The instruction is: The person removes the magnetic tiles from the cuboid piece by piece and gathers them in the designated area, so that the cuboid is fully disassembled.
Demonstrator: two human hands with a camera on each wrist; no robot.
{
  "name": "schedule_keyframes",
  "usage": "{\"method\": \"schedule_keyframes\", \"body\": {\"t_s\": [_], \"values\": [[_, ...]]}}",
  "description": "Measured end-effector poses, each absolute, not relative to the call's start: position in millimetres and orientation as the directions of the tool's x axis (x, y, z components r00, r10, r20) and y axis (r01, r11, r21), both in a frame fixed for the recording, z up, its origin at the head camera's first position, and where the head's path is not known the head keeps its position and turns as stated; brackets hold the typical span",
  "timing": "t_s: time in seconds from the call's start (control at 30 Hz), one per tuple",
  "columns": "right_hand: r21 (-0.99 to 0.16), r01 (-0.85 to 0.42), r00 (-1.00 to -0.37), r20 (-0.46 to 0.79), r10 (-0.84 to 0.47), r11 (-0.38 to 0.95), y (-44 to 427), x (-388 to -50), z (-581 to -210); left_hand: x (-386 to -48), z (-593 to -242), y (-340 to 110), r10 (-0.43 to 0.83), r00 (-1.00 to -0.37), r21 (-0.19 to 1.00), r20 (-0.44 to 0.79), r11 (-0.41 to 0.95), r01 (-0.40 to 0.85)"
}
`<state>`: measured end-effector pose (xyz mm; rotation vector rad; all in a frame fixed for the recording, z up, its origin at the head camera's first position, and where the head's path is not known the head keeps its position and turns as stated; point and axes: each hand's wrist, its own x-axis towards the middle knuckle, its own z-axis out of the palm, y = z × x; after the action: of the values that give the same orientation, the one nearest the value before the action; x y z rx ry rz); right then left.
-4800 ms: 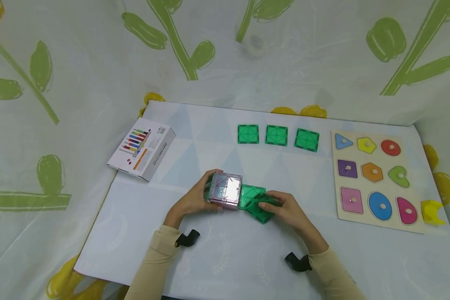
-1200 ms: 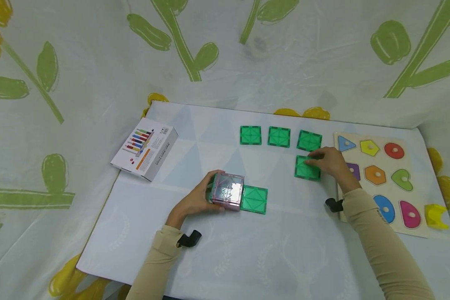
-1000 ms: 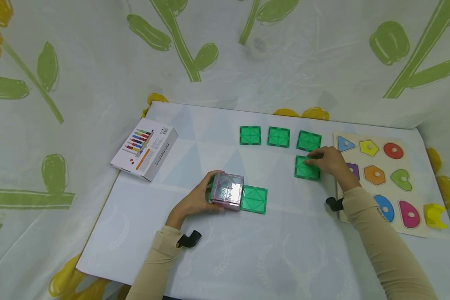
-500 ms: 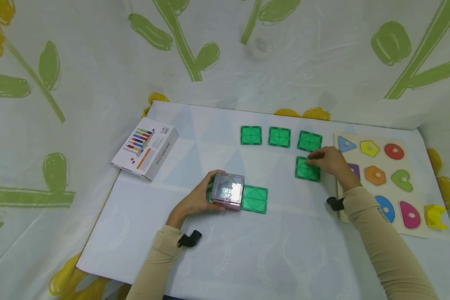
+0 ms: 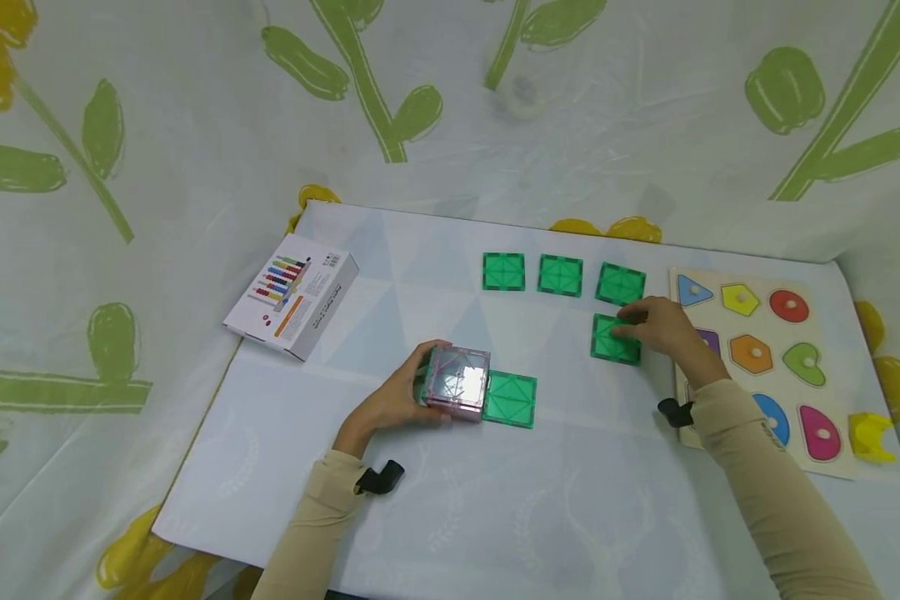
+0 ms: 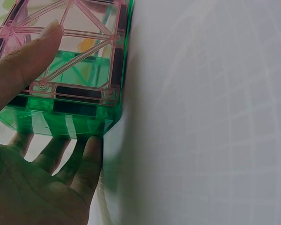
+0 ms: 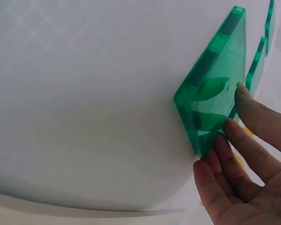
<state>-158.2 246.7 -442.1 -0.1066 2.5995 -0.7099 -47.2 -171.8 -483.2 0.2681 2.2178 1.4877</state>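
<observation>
A box-shaped block of magnetic tiles [image 5: 457, 379], pink on top with green at its left side, stands on the table. My left hand [image 5: 393, 400] grips its left side; in the left wrist view the thumb lies over the pink lattice face [image 6: 79, 40], fingers against the green side. A flat green magnetic tile [image 5: 512, 400] lies against the block's right side. Farther right, my right hand [image 5: 663, 325] holds another green tile [image 5: 606, 338] by its right edge, thumb and fingertips on it in the right wrist view. That tile lies just in front of a row's right-hand tile [image 5: 620, 284].
Two more green tiles [image 5: 503, 272] [image 5: 560, 275] continue the row at the back. On the right lies a wooden shape puzzle [image 5: 787, 400], partly under my right forearm, with a yellow piece [image 5: 870, 437] beside it. A white box [image 5: 288, 296] sits at the back left.
Since the oldest frame, my right hand has carried a green tile from beside the block to the spot below the row. Over the last second both hands stay nearly still.
</observation>
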Motion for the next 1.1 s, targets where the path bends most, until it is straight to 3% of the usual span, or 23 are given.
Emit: {"method": "schedule_keyframes", "body": {"t_s": [0.7, 1.1], "values": [[-0.484, 0.003, -0.897, -0.388, -0.212, 0.875, 232.1, -144.9, -436.7, -48.7, -481.9, -170.2, 0.402, -0.878, 0.906, -0.258, 0.417, -0.075], [-0.510, -0.117, -0.901, -0.306, -0.307, 0.852, 191.2, -116.7, -434.8, -48.9, -483.5, -170.0, 0.411, -0.880, 0.913, -0.238, 0.404, -0.059]]}}
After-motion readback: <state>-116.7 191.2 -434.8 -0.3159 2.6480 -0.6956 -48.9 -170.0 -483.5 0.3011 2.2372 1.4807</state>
